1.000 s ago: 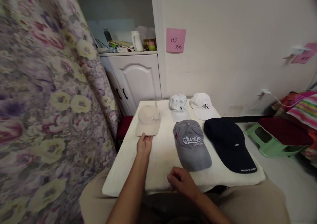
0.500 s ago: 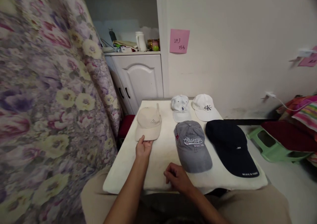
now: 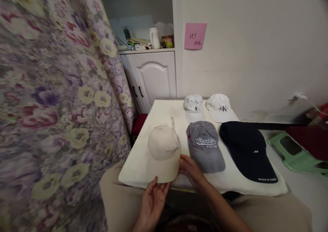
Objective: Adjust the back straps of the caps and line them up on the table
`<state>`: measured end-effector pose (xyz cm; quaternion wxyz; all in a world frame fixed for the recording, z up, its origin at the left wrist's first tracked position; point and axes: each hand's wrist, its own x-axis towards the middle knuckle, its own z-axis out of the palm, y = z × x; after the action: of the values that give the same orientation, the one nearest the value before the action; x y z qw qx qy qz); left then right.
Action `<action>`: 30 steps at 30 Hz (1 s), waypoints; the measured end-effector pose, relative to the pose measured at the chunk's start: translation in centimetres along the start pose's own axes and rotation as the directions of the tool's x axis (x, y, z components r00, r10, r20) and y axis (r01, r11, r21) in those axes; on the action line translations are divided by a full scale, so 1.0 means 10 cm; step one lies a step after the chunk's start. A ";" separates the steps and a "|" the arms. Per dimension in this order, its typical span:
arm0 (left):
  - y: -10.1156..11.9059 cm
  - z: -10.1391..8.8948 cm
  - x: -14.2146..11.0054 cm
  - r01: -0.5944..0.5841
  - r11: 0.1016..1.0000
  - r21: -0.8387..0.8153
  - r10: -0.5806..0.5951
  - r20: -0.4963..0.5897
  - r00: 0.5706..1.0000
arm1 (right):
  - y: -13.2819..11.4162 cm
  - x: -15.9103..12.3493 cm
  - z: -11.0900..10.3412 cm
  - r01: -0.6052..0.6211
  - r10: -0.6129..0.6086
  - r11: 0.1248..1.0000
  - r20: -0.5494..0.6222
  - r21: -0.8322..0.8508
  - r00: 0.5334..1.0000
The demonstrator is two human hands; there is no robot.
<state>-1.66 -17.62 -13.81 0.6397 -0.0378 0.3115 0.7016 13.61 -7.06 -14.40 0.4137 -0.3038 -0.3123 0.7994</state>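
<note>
Beige cloth cap (image 3: 162,143). Should handle light: soft crown, stiffer brim, so best held by the brim. Brim points at you, long axis front to back. Your left hand (image 3: 153,199) pinches its front edge; your right hand (image 3: 191,170) meets the side edge, can't tell if gripping. Gray cap (image 3: 205,148) alongside, cream table cover (image 3: 135,168) beneath.

Pink sticky note (image 3: 195,36) on wall (image 3: 251,61): handwritten "243", 2nd line starts "55", rest unclear. Grey baseball cap (image 3: 206,158): "Always" in wht script, "75" below L, sm. patch txt illegible. White baseball cap (image 3: 221,108): blk "CK". Navy baseball cap (image 3: 244,146): "BELIEVE" at visor edge, rest blurred. Beige baseball cap (image 3: 162,144): Adidas-type 3-bar logo. Pale-blue baseball cap (image 3: 194,105): dk polo-rider emblem.
</note>
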 end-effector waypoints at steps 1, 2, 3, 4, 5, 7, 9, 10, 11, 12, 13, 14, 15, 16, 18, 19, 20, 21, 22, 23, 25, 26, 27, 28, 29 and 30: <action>0.00 -0.01 -0.06 0.018 1.000 -0.004 -0.018 0.003 1.000 | 0.00 0.01 0.00 0.005 -0.006 0.999 0.019 0.042 1.000; 0.00 -0.01 -0.11 0.034 0.999 -0.006 -0.034 0.007 0.999 | -0.01 0.02 0.01 0.010 -0.012 0.997 0.034 0.073 0.999; 0.01 -0.01 -0.15 0.049 0.999 -0.006 -0.048 0.013 0.999 | -0.02 0.03 0.02 0.013 -0.017 0.996 0.047 0.090 0.999; 0.03 0.00 -0.17 0.058 0.998 -0.006 -0.058 0.015 0.998 | -0.03 0.04 0.04 0.016 -0.022 0.995 0.065 0.101 0.998; 0.05 0.00 -0.18 0.066 0.998 -0.006 -0.066 0.014 0.998 | -0.05 0.04 0.05 0.017 -0.027 0.993 0.085 0.113 0.996; 0.13 -0.02 -0.16 0.048 0.999 -0.013 -0.048 0.013 0.999 | -0.07 0.03 0.07 0.017 -0.034 0.991 0.128 0.130 0.991; 0.24 -0.05 -0.10 -0.003 0.999 -0.035 0.004 0.029 1.000 | -0.09 0.00 0.07 0.013 -0.035 0.990 0.161 0.138 0.986; 0.30 -0.07 -0.06 -0.018 0.999 -0.049 0.020 0.036 0.999 | -0.10 -0.02 0.06 0.011 -0.036 0.990 0.177 0.140 0.984; 0.36 -0.07 -0.03 -0.022 0.998 -0.056 0.024 0.038 0.999 | -0.10 -0.04 0.05 0.011 -0.039 0.990 0.198 0.142 0.980; 0.42 -0.06 -0.01 -0.019 0.999 -0.051 0.021 0.031 0.999 | -0.11 -0.06 0.04 0.012 -0.045 0.989 0.225 0.144 0.973; 0.48 -0.04 0.00 -0.013 0.999 -0.032 0.013 0.018 1.000 | -0.11 -0.08 0.03 0.014 -0.052 0.989 0.256 0.145 0.965; 0.53 0.00 0.01 -0.018 1.000 -0.008 0.018 0.005 1.000 | -0.12 -0.10 0.02 0.016 -0.058 0.989 0.290 0.144 0.955; 0.58 0.05 0.00 -0.035 0.999 0.019 0.035 -0.004 0.999 | -0.12 -0.11 0.00 0.017 -0.062 0.990 0.322 0.140 0.945; 0.63 0.11 -0.01 -0.059 0.997 0.045 0.059 -0.008 0.998 | -0.12 -0.12 -0.01 0.018 -0.064 0.991 0.347 0.133 0.936; 0.71 0.25 -0.04 -0.119 0.989 0.093 0.121 -0.023 0.992 | -0.12 -0.12 -0.02 0.016 -0.057 0.994 0.380 0.112 0.923; 0.75 0.31 -0.05 -0.151 0.982 0.117 0.156 -0.039 0.987 | -0.11 -0.12 -0.03 0.016 -0.055 0.995 0.390 0.102 0.919; 0.78 0.37 -0.06 -0.176 0.973 0.146 0.185 -0.050 0.981 | -0.11 -0.12 -0.03 0.018 -0.054 0.995 0.396 0.094 0.916; 0.81 0.42 -0.07 -0.200 0.964 0.178 0.212 -0.054 0.976 | -0.10 -0.12 -0.03 0.021 -0.054 0.996 0.399 0.086 0.915; 0.84 0.46 -0.07 -0.216 0.954 0.210 0.230 -0.045 0.972 | -0.09 -0.12 -0.03 0.026 -0.057 0.996 0.400 0.082 0.915; 0.86 0.48 -0.06 -0.223 0.945 0.240 0.234 -0.021 0.972 | -0.09 -0.13 -0.03 0.033 -0.063 0.996 0.399 0.081 0.915; 0.89 0.50 -0.05 -0.221 0.931 0.291 0.219 0.038 0.975 | -0.09 -0.15 -0.03 0.035 -0.063 0.996 0.405 0.076 0.912; 0.90 0.51 -0.05 -0.227 0.922 0.312 0.218 0.065 0.974 | -0.09 -0.17 -0.04 0.025 -0.054 0.997 0.414 0.075 0.909; 0.90 0.50 -0.05 -0.233 0.913 0.335 0.216 0.089 0.972 | -0.10 -0.20 -0.04 0.012 -0.045 0.997 0.422 0.080 0.905; 0.90 0.50 -0.06 -0.236 0.902 0.362 0.209 0.112 0.971 | -0.12 -0.23 -0.04 -0.003 -0.036 0.996 0.427 0.091 0.904; 0.89 0.51 -0.07 -0.239 0.888 0.393 0.202 0.134 0.970 | -0.14 -0.26 -0.04 -0.014 -0.035 0.994 0.423 0.112 0.906; 0.87 0.52 -0.09 -0.237 0.873 0.427 0.186 0.158 0.970 | -0.17 -0.29 -0.04 -0.016 -0.043 0.990 0.405 0.142 0.913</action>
<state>-7.75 -15.79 -5.83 0.5674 0.1823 0.4286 0.6790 16.08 -8.68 -12.75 0.3658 -0.0983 -0.3361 0.8623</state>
